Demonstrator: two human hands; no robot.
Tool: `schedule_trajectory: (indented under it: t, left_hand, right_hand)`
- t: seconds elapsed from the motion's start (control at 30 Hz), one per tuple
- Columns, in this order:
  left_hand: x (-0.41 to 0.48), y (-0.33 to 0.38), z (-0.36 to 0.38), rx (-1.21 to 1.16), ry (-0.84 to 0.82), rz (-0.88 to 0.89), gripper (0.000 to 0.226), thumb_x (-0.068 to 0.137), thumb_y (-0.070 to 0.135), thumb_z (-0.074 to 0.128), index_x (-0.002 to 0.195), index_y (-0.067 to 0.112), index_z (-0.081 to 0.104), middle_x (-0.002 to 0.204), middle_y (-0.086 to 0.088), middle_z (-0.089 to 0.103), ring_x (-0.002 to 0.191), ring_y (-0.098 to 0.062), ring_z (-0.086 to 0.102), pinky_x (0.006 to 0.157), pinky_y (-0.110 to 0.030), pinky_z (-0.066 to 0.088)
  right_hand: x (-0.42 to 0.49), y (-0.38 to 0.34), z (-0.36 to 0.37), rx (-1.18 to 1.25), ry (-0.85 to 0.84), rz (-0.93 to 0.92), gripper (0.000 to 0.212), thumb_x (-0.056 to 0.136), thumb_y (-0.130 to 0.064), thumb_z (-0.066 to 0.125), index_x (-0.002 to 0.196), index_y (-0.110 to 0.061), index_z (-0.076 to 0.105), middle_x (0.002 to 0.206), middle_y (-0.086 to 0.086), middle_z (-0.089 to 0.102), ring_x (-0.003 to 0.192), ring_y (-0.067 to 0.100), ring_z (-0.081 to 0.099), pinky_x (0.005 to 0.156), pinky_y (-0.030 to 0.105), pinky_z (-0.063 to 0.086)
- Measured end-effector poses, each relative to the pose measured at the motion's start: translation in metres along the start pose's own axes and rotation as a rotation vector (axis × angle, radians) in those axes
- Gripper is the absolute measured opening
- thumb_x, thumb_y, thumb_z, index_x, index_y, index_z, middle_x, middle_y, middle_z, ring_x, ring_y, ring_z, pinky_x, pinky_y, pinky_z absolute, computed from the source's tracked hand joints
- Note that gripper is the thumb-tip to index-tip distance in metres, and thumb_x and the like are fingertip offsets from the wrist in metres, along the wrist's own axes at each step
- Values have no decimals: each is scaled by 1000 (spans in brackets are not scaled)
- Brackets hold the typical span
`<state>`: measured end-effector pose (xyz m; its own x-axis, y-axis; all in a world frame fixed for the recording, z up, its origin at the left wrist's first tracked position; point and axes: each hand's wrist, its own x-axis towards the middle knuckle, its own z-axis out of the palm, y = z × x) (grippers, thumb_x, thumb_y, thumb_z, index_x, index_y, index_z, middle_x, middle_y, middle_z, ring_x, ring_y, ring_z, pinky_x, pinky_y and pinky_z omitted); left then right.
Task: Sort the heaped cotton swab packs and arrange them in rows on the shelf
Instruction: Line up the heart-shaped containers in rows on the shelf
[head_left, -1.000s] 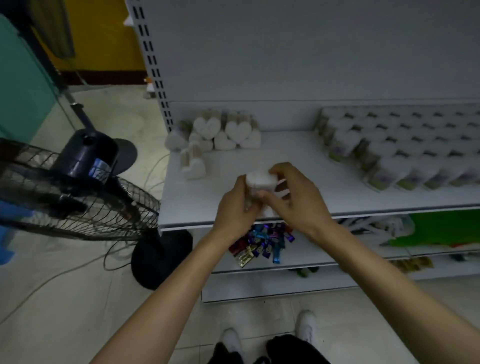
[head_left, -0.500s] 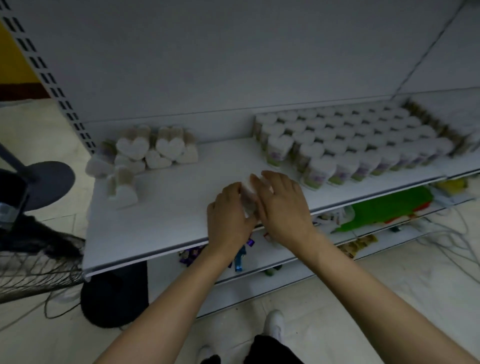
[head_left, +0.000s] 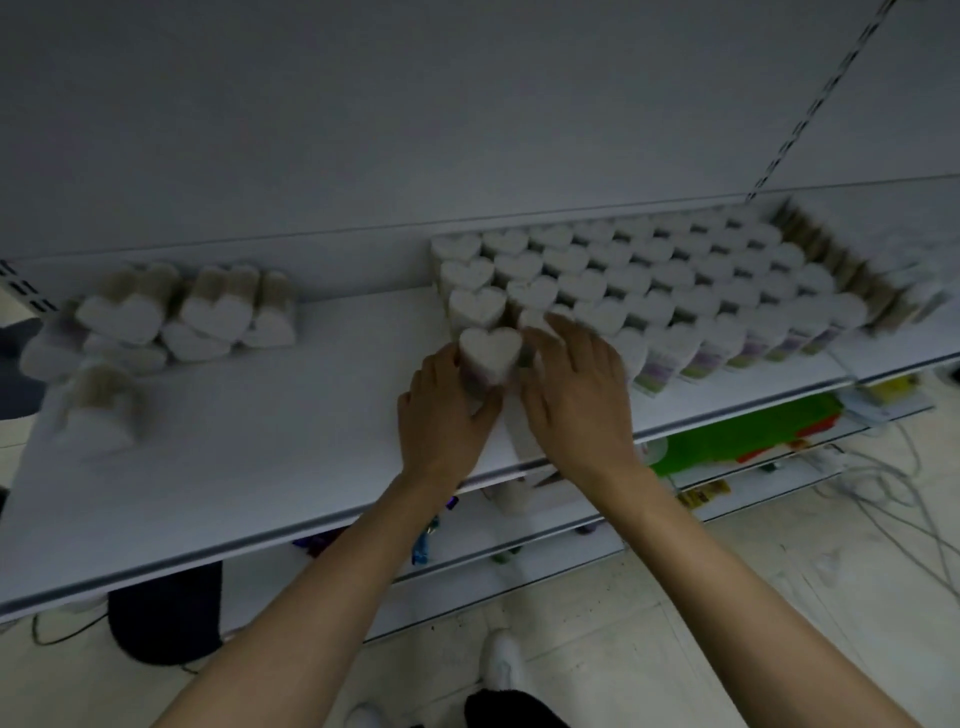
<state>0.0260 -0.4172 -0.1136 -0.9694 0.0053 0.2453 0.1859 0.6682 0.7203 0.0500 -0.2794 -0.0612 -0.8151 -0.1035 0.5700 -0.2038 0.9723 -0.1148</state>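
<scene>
- White metal shop shelf (head_left: 260, 441), dimly lit, with a pale back panel behind it.
- Left hand (head_left: 447, 415) grips a white heart-shaped cotton swab pack (head_left: 490, 349), fingers curled round its left side.
- Pack stands upright, long axis vertical, heart face up, tip toward the person, at the front-left corner of the ordered rows of matching packs (head_left: 649, 275).
- Right hand (head_left: 576, 395), blurred, lies flat with fingers spread on neighbouring packs.
- Loose heap of packs (head_left: 156, 322) sits well apart at the shelf's left end.

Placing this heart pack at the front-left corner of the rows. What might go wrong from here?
The right hand lies spread over neighbouring packs in the rows; drawing it back carelessly may topple one into others. The heart pack, gripped by the left hand, stands in the front row, nearest the shelf edge; a nudge might send it off.
</scene>
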Motion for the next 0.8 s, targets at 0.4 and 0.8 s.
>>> schedule_trajectory:
  t: [0.4,0.8]
  left_hand:
    - [4,7,22,16,68,-34,87,91,48,58,153,12,9,151,-14,33,131,-28,43,104,-47,41]
    - [5,6,18,-72,51,-75,96,82,63,57,154,19,12,148,-5,41,127,-22,46,105,-45,40]
  right_hand:
    - [1,53,22,-37,-109,-231,43,101,-26,35,135,-5,51,136,17,53,130,31,46,116,48,17]
    - [12,44,6,101,-124,-194,50,98,-38,36,128,-4,58,131,19,56,124,33,51,109,45,34]
